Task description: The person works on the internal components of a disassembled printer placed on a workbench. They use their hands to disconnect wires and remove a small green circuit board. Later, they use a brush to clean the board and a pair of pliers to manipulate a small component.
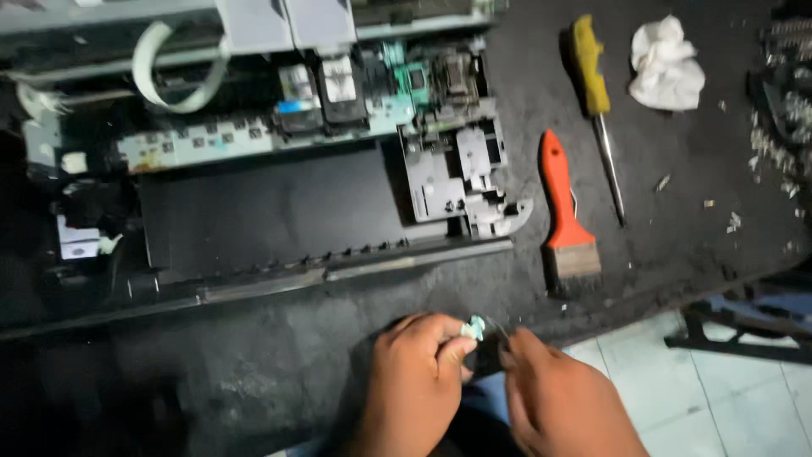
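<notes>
My left hand (414, 377) and my right hand (558, 398) meet at the near edge of a dark work table (668, 228). Between their fingertips they pinch a small dark part with a pale green-white piece (476, 332) on top. Its exact shape is blurred and partly hidden by the fingers. Beyond the hands lies an opened printer (254, 161) with its cover off, showing two ink cartridges (321, 93), a white flat ribbon cable (173, 72) and a grey plastic mechanism (452, 165).
A brush with an orange handle (562, 211) lies right of the printer. Beside it is a yellow-handled screwdriver (596, 101) and a crumpled white cloth (664, 63). Small parts and debris scatter at the far right (782, 127). White floor tiles (719, 398) show below the table edge.
</notes>
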